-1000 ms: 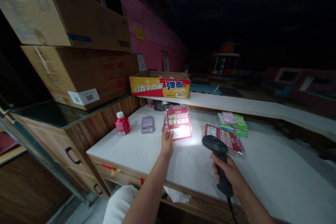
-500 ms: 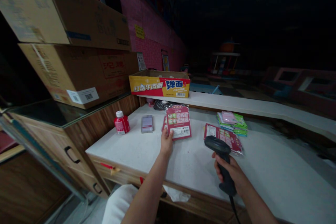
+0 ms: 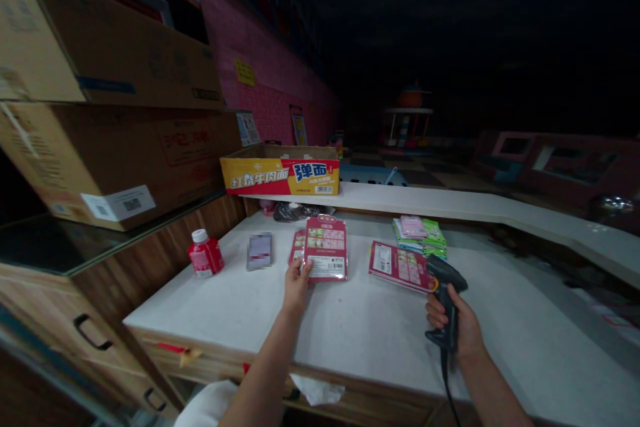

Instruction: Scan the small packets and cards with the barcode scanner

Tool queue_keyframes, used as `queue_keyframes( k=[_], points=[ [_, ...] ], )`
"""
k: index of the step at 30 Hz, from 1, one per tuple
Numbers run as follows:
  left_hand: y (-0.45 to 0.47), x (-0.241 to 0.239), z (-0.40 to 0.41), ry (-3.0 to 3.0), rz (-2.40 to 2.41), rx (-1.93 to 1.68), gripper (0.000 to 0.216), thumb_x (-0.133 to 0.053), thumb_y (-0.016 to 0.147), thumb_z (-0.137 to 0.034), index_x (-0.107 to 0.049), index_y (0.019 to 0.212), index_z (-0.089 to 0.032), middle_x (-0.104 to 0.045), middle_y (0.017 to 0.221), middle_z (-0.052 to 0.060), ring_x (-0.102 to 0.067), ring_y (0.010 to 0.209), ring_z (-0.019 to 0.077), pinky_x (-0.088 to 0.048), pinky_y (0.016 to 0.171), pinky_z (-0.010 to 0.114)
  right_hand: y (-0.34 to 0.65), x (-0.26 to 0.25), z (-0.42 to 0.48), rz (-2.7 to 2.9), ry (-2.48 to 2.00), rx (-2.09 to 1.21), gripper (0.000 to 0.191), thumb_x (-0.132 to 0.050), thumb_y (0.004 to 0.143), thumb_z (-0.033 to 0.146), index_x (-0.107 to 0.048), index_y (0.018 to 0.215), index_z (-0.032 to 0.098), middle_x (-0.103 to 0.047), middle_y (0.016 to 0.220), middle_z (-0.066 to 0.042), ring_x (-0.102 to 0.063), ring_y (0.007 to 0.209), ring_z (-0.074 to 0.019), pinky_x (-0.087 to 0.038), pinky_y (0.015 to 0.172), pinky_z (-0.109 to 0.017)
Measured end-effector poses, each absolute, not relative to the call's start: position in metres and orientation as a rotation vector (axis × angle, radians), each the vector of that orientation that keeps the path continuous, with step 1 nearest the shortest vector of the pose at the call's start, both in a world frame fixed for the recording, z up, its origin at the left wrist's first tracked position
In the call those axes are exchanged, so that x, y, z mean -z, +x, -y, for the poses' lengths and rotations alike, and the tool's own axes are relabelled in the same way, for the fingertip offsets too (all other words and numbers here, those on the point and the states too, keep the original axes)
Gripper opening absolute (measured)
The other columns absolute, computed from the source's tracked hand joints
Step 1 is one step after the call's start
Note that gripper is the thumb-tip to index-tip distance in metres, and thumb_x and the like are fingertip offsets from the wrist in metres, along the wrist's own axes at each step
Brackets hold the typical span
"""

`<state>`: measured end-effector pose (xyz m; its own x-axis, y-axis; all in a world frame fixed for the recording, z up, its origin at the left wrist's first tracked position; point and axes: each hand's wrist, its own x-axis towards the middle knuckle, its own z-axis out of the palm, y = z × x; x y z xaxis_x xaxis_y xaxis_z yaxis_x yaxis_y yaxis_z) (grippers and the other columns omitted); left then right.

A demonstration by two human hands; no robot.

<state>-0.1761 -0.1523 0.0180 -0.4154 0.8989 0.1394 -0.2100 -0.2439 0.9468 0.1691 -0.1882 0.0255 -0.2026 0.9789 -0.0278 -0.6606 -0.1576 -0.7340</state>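
A: What's held in the L hand (image 3: pixel 296 288)?
B: A red pkt (image 3: pixel 327 243), gripped at its lower L corner btwn thumb & fingers, barcode side shown. A 2nd pkt (image 3: pixel 297 244) is partly hidden behind its L edge; whether that's gripped too can't be told.
A: & the R hand (image 3: pixel 466 328)?
B: It's wrapped round the handle of a blk scanner (image 3: pixel 447 277), cord hung below. The R end of the red stack (image 3: pixel 399 265) is overlapped by the scanner head; contact can't be told.
A: Where's everything placed?
B: Red pkt's held over the white table (image 3: pixel 360 327), L of the red stack & apart from it. Green pkts (image 3: pixel 434 237) are piled just behind that stack, w/ a pink pkt (image 3: pixel 412 225) on top. Phone (image 3: pixel 260 250) & red bottle (image 3: pixel 206 256) are set to the L; an open carton (image 3: pixel 313 177) is placed on the ledge (image 3: pixel 440 199) behind.
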Motion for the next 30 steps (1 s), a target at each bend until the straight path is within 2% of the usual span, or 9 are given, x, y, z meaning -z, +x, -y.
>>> queue_keyframes(
  k=[3,6,14,20,23,26,30],
  points=[
    [-0.176,-0.022,0.156,0.847,-1.16,-1.74,0.056,-0.081,0.056,-0.054,-0.067,0.092,-0.014,-0.072,0.083,0.007,-0.069,0.072,0.0219,-0.057,0.062,0.031,0.169,-0.026,0.188,0.701,-0.567,-1.689,0.04,-0.071,0.074,0.052,-0.047,0.066,0.022,-0.035,0.054,0.007,-0.027,0.039,-0.0058,-0.032,0.036,-0.018],
    [-0.17,-0.029,0.155,0.81,-1.108,-1.691,0.049,-0.083,0.056,-0.048,-0.068,0.086,-0.013,-0.072,0.077,0.006,-0.066,0.062,0.0182,-0.056,0.056,0.029,0.169,-0.027,0.187,0.669,-0.521,-1.71,0.042,-0.071,0.075,0.052,-0.046,0.062,0.021,-0.034,0.053,0.006,-0.024,0.039,-0.0052,-0.03,0.036,-0.017],
    [-0.123,-0.055,0.117,0.851,-1.054,-1.38,0.035,-0.082,0.062,-0.038,-0.069,0.081,-0.012,-0.071,0.07,0.005,-0.064,0.056,0.014,-0.053,0.053,0.025,0.176,-0.029,0.187,0.653,-0.44,-1.744,0.049,-0.068,0.075,0.056,-0.041,0.056,0.02,-0.026,0.05,0.008,-0.018,0.039,-0.0053,-0.029,0.036,-0.017],
    [-0.101,-0.058,0.076,0.702,-1.147,-1.061,0.022,-0.08,0.067,-0.027,-0.065,0.074,-0.012,-0.071,0.069,0.008,-0.066,0.058,0.0162,-0.056,0.056,0.028,0.178,-0.024,0.182,0.601,-0.375,-1.779,0.047,-0.068,0.077,0.053,-0.042,0.056,0.02,-0.033,0.05,0.007,-0.021,0.038,-0.0045,-0.031,0.036,-0.017],
    [-0.1,-0.053,0.069,0.619,-1.231,-1.162,0.019,-0.08,0.065,-0.018,-0.062,0.068,-0.011,-0.07,0.065,0.008,-0.066,0.056,0.0168,-0.056,0.053,0.027,0.179,-0.019,0.179,0.583,-0.311,-1.802,0.047,-0.069,0.078,0.052,-0.043,0.056,0.019,-0.035,0.051,0.007,-0.022,0.037,-0.0035,-0.031,0.036,-0.016],
    [-0.101,-0.045,0.07,0.586,-1.262,-1.367,0.018,-0.075,0.063,-0.009,-0.057,0.061,-0.013,-0.064,0.055,0.003,-0.062,0.05,0.0136,-0.054,0.051,0.024,0.18,-0.016,0.178,0.558,-0.257,-1.823,0.045,-0.069,0.079,0.048,-0.044,0.057,0.019,-0.035,0.05,0.007,-0.023,0.037,-0.0032,-0.032,0.036,-0.015],
    [-0.097,-0.036,0.069,0.647,-1.286,-1.475,0.015,-0.072,0.062,-0.014,-0.057,0.062,-0.014,-0.06,0.051,-0.001,-0.059,0.047,0.0126,-0.049,0.048,0.024,0.18,-0.017,0.179,0.516,-0.25,-1.838,0.041,-0.07,0.08,0.046,-0.046,0.059,0.019,-0.037,0.05,0.007,-0.026,0.037,-0.0037,-0.032,0.036,-0.015]
  ],
)
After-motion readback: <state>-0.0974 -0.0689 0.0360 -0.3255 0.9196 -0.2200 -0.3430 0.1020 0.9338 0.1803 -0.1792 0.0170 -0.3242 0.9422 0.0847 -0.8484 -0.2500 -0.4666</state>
